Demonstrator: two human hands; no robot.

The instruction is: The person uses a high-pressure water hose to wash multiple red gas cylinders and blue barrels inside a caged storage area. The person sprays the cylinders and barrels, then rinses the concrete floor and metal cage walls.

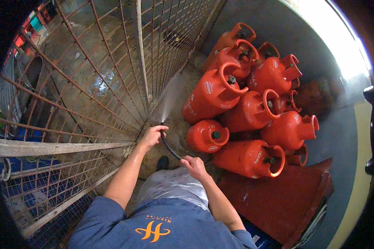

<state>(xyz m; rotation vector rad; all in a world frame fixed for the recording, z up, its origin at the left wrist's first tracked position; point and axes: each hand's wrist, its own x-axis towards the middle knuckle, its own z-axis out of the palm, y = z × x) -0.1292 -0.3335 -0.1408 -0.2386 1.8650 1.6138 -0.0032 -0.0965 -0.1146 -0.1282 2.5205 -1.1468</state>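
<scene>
A thin black hose (168,146) runs between my two hands. Near its end, my left hand (152,136) is closed around it, thumb and fingers at the tip. A white spray of water (166,108) fans out from the tip, away from me toward the floor beside the wire mesh. Further back along the hose, my right hand (194,165) grips it in front of my body. Closest to the hands on the right is a small orange-red gas cylinder (201,136) with a green valve.
Several larger orange-red gas cylinders (214,94) are piled against the grey wall (257,18) on the right. A dark red metal sheet (270,199) lies below them. Rusty wire mesh with a wooden rail (62,147) borders my left side. The concrete floor (151,166) looks wet.
</scene>
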